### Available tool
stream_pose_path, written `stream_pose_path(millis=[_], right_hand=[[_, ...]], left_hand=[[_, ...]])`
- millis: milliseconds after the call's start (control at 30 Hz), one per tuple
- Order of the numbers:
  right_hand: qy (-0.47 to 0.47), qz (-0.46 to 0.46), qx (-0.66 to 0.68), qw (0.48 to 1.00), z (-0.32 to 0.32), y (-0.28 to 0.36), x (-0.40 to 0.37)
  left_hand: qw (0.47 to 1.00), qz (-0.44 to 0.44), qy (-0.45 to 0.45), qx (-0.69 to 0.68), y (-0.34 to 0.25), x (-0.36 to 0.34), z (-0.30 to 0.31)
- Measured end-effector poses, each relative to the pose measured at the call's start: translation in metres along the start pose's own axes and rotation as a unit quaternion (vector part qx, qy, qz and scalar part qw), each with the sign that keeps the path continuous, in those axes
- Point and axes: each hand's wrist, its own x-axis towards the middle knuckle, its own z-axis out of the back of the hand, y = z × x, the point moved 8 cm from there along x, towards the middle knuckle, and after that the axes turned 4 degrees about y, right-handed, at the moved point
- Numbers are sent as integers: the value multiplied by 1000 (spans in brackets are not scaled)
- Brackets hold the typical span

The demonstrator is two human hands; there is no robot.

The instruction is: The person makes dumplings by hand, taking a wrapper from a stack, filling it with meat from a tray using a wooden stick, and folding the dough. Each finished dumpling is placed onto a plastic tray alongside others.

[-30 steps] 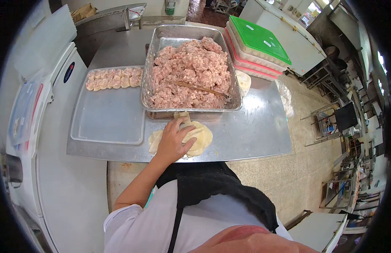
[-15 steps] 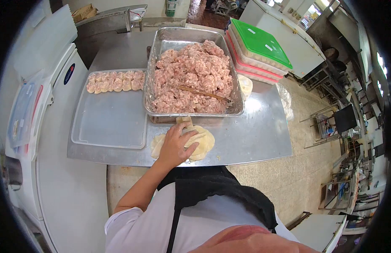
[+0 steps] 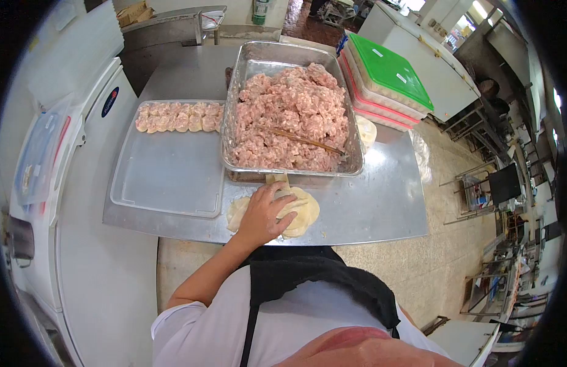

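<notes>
My left hand (image 3: 267, 213) lies on the pale yellow dough wrappers (image 3: 303, 211) near the table's front edge, its fingers apart and the thumb set off to the right. More dough (image 3: 235, 211) shows left of the hand, and a strip of dough (image 3: 276, 178) shows above its fingertips. What lies under the palm is hidden. Just beyond stands a metal pan (image 3: 289, 171) heaped with pink minced meat (image 3: 289, 116), a pair of chopsticks (image 3: 302, 140) resting on the meat. My right hand is out of view.
A plastic tray (image 3: 167, 177) at left carries rows of filled dumplings (image 3: 179, 116) along its far side. Stacked boxes with a green lid (image 3: 390, 70) stand right of the pan. More dough (image 3: 366, 131) lies beside them. A white fridge (image 3: 106, 214) borders the left side.
The view has shifted slightly, so the table and its contents appear a little further right. My left hand stays on the dough wrappers.
</notes>
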Motion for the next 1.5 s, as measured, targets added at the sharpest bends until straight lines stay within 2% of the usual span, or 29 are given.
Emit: stream_pose_path(millis=[200, 300, 333, 400, 433, 467, 500, 533, 600, 700, 833, 900, 967, 1167, 1267, 1433, 1467, 1500], right_hand=[[-5, 61, -25, 998, -12, -10, 6], [-1, -96, 98, 991, -16, 15, -30], [7, -93, 124, 988, -7, -55, 24], [38, -18, 114, 993, -6, -54, 18], [-11, 55, -41, 998, -5, 23, -37], [-25, -2, -16, 1000, -5, 29, -45], [10, -31, 88, 996, -7, 14, -40], [-1, -106, 141, 984, -12, 28, -55], [7, -57, 213, 975, -17, 22, -57], [-26, -69, 253, 965, -18, 22, -77], [-53, -47, 369, 927, -30, 11, -103], [-60, -1, 443, 895, -34, 13, -113], [-57, 1, 464, 884, -41, 12, -124], [-101, 4, 435, 895, -37, 21, -133], [-65, -2, 401, 914, -39, 44, -135], [-7, -57, 296, 953, -49, 74, -139], [-8, -59, 291, 955, -48, 81, -139], [-52, -48, 222, 972, -39, 91, -141]], left_hand=[[1000, -6, -4, 9, -3, 2, 0], [1000, -13, -16, 19, -3, 1, -2], [1000, -16, -12, 22, -4, 2, -1], [1000, -17, -8, 19, -2, 3, -2], [1000, -18, -2, 15, -2, 2, -5], [1000, -21, 0, 7, -5, 4, -4], [1000, -25, -7, 17, -5, 4, -5], [999, -31, -10, 26, -6, 3, -8], [998, -42, -3, 50, -13, 4, -9], [996, -55, 36, 59, -19, 4, -17], [992, -67, 61, 87, -14, 3, -21], [989, -87, 69, 94, -15, 5, -24], [988, -92, 72, 104, -14, 4, -24], [987, -95, 112, 61, -9, 6, -25], [986, -104, 124, 48, -7, 7, -23], [986, -98, 132, 27, -6, 9, -20], [986, -99, 135, 22, -6, 9, -20], [986, -95, 133, 21, -5, 9, -19]])
